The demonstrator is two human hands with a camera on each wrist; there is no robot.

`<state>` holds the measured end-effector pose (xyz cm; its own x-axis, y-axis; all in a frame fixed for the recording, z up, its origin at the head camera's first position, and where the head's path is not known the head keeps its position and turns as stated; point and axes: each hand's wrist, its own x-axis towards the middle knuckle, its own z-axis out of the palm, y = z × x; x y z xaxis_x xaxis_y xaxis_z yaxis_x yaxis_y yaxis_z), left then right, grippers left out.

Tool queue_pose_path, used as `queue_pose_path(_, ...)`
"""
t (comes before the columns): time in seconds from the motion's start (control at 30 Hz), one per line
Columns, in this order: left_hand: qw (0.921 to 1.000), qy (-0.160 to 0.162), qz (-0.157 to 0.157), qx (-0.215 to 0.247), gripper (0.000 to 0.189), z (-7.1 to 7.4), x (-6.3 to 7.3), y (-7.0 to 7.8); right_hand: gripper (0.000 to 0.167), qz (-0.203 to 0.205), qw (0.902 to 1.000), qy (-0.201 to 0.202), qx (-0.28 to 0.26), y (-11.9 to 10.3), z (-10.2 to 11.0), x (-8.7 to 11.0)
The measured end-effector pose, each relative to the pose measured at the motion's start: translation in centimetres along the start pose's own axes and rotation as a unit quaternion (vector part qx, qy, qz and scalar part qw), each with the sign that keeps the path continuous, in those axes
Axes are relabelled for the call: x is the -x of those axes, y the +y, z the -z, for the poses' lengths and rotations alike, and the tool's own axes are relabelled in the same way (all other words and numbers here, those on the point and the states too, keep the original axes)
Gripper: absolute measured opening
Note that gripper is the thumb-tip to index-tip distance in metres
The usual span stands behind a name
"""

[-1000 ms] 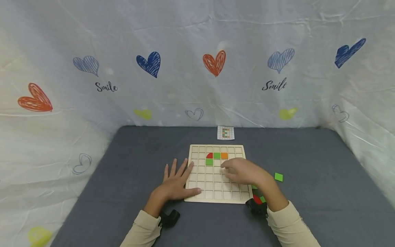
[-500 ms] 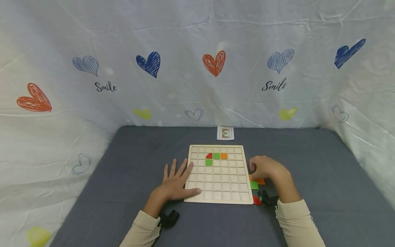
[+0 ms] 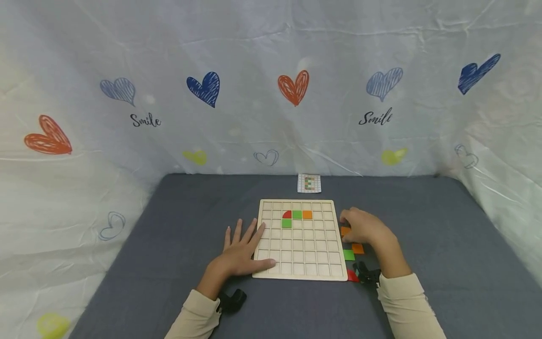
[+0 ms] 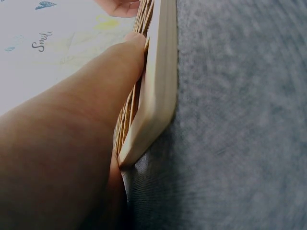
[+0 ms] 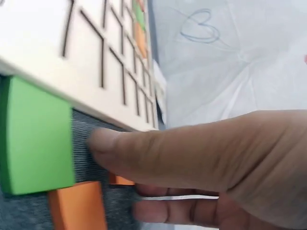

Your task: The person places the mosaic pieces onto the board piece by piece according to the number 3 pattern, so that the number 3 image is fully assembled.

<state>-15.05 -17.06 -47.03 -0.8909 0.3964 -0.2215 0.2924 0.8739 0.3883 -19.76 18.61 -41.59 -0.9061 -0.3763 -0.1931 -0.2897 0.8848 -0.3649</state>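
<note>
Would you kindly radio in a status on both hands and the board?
Left hand spread over edge of pale wooden gridded board. Right hand at flat orange tile beside board, grip unclear. Four coloured tiles on board. Nothing visibly blocking.

Orange tile [image 3: 345,230] partly behind right hand [image 3: 367,227]

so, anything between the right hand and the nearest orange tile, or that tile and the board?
Nothing visible between the right hand and that orange tile. Toward the board, only its raised edge; the green tile and second orange tile lie off that line.
</note>
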Motion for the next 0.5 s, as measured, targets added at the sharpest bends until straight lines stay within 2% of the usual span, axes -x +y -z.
queue_pose_path(0.17, 1.0000, 0.007, 0.000, 0.003, 0.109, 0.11, 0.01, -0.18, 0.019, 0.009, 0.9999, 0.005, -0.012, -0.20, 0.01, -0.28)
queue_pose_path(0.33, 1.0000, -0.003, 0.000, 0.002, 0.109, 0.01, -0.07, -0.18, 0.016, 0.012, 0.9997, 0.020, -0.007, -0.03, 0.19, -0.25)
queue_pose_path(0.5, 1.0000, -0.002, 0.000, 0.005, 0.109, -0.07, -0.05, -0.05, 0.016, 0.050, 0.9964, 0.043, -0.054, -0.10, 0.05, -0.22)
